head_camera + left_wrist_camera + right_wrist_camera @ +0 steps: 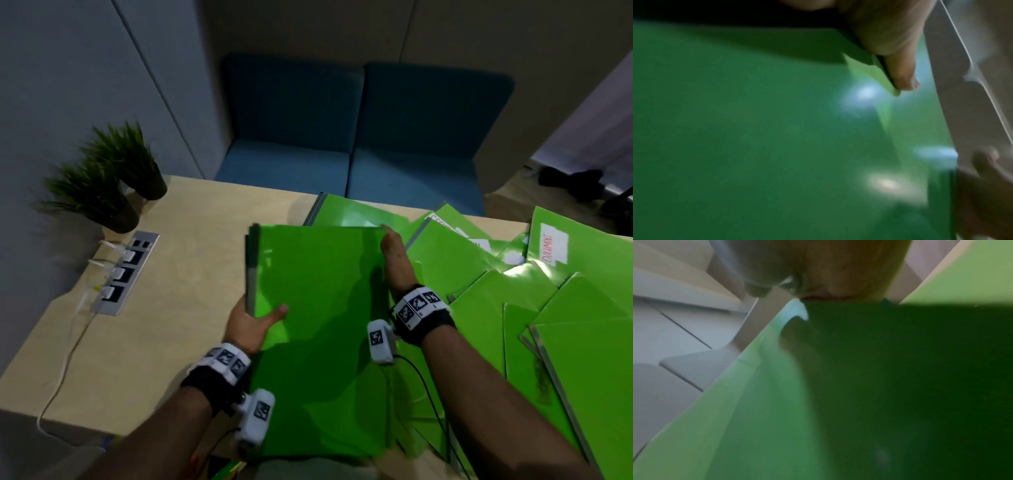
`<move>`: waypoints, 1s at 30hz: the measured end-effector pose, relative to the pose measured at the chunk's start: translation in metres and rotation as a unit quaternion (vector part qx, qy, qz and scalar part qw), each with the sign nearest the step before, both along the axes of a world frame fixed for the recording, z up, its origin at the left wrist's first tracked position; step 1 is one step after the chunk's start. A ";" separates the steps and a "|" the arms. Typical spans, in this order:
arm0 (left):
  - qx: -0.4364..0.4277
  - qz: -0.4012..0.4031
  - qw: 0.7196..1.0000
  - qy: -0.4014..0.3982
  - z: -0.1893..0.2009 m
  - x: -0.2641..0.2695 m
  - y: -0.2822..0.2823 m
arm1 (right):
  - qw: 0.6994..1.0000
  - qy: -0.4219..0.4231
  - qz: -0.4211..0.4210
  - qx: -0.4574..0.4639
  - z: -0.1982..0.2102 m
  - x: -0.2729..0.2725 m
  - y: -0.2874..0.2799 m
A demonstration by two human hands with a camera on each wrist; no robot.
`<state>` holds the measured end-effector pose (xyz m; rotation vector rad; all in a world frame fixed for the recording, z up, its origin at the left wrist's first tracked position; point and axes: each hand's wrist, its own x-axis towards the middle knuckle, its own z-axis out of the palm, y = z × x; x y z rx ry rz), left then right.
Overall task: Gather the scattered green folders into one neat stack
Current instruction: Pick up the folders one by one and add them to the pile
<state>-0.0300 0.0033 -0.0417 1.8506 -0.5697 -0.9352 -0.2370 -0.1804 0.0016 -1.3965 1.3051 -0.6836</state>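
I hold a small stack of green folders (318, 308) above the near middle of the wooden table (178, 274). My left hand (253, 320) grips its left spine edge, thumb on the top cover and fingers underneath. My right hand (394, 253) lies along the stack's right edge, fingers reaching to the far right corner; how they curl is hidden. Several more green folders (513, 291) lie scattered and overlapping across the right half of the table, one with a white label (553, 246). Both wrist views are blurred, filled with the green cover (756, 138) (859, 402) and part of a hand.
Two potted plants (102, 181) stand at the table's far left corner. A power strip (125, 272) with white plugs and a trailing white cable is set into the left side. Blue seats (352, 137) stand beyond the table's far edge.
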 end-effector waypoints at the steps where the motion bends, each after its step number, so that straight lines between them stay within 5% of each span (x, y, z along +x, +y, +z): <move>1: -0.006 0.026 1.000 -0.008 0.002 0.011 0.002 | 1.000 -0.007 0.015 -0.003 0.001 0.001 -0.002; 3: 0.009 0.065 0.997 -0.026 0.008 0.038 0.009 | 0.999 0.044 0.020 -0.020 -0.007 -0.007 -0.005; 5: 0.039 0.095 0.994 -0.038 0.011 0.070 0.022 | 0.980 0.184 0.052 -0.060 -0.023 -0.026 -0.002; 8: 0.100 0.124 0.986 -0.056 0.012 0.108 0.045 | 0.907 0.371 0.182 -0.078 -0.051 -0.052 0.025; 10: 0.153 0.125 0.978 -0.071 0.012 0.116 0.058 | 0.875 0.432 0.195 -0.097 -0.062 -0.060 0.046; 15: 0.194 0.134 0.970 -0.057 0.004 0.111 0.075 | 0.880 0.472 0.052 -0.029 -0.061 -0.043 0.073; 21: 0.195 0.126 0.972 -0.030 -0.012 0.100 0.076 | 0.928 0.333 -0.035 0.165 -0.056 -0.026 0.066; 25: 0.204 0.119 0.971 -0.023 -0.014 0.101 0.071 | 0.951 0.274 -0.028 0.141 -0.044 -0.027 0.052; 30: 0.204 0.121 0.971 -0.013 -0.016 0.103 0.070 | 0.869 0.485 -0.020 0.096 -0.034 -0.057 0.030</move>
